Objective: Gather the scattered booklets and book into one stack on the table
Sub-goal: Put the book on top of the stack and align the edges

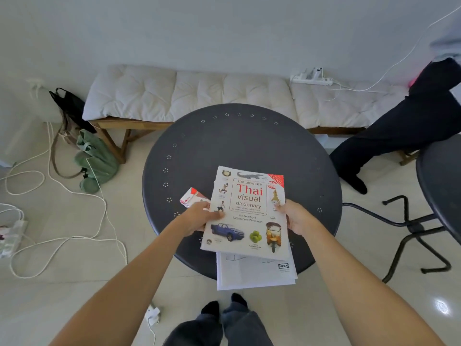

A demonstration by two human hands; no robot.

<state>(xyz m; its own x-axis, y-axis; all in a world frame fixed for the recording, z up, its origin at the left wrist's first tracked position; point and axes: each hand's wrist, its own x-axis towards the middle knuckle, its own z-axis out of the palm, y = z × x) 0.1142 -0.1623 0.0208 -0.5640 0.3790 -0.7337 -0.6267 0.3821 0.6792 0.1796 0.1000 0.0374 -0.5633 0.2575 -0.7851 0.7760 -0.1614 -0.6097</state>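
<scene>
Hands gripping the book (248, 211) by its side edges, left hand (199, 216) and right hand (298, 219) flanking it, long axis running away from the person, white booklets (257, 273) lying beneath and overhanging the table (237, 141), red-and-white booklet (190, 197) poking out beyond the left hand

The book (247, 211) covered most of the white booklets (257, 273), the small red-and-white booklet (190, 197) was half hidden behind the left hand (199, 217), and its print was too blurry to read.

Round dark table (224, 146): white booklets (257, 273) overhanging near edge, red-white booklet (190, 196).
</scene>
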